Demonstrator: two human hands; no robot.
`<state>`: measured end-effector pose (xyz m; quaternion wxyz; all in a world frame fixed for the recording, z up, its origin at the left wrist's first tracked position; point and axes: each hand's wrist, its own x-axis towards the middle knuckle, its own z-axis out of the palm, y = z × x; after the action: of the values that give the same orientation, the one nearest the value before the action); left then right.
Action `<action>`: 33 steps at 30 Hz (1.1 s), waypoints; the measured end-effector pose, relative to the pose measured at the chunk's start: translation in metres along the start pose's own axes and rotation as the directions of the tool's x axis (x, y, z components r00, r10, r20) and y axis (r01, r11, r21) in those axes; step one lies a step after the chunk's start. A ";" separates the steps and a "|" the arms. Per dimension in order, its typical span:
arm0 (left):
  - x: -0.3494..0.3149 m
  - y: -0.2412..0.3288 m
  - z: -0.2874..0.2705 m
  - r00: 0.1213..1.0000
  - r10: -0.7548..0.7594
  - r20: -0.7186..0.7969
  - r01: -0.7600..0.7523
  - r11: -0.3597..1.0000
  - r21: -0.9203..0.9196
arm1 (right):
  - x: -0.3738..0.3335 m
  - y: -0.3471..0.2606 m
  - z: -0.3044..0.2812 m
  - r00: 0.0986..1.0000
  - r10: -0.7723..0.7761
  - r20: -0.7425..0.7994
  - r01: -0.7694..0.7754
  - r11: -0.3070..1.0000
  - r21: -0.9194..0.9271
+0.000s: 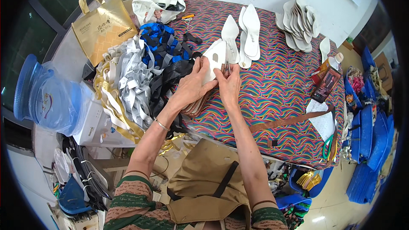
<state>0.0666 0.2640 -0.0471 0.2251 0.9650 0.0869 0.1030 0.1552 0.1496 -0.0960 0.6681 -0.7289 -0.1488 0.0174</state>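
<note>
Held white insole (215,64), perhaps stamped, lettered gold bag (102,30)

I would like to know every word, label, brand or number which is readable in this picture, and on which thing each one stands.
I do not copy wording, only its place:
Gold bag: dark characters, readable in part.
White tote: reddish print, blurred.
Blue jug: coloured mark, no legible word.
White box: dark print, too small.
Dark box: print too small.
White insole: tiny dark marks, unreadable.
Sleeve: script lettering, partly legible.
</note>
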 end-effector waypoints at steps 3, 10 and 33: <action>-0.006 -0.001 0.005 0.992 0.041 -0.117 -0.043 0.999 -0.012 | 0.002 0.008 0.004 0.998 -0.051 -0.037 0.051 0.999 0.005; 0.004 -0.038 0.008 0.965 -0.212 -0.153 0.019 0.641 -0.767 | 0.002 -0.005 0.006 0.999 0.013 0.037 -0.012 1.000 -0.027; 0.039 -0.057 0.007 0.927 -0.374 0.041 0.286 0.630 -0.722 | -0.002 -0.002 -0.004 0.998 -0.013 0.054 0.013 1.000 0.011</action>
<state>0.0992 0.3200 -0.0726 0.5924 0.7601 0.2276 0.1396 0.1538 0.1452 -0.0936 0.6677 -0.7237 -0.1713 0.0334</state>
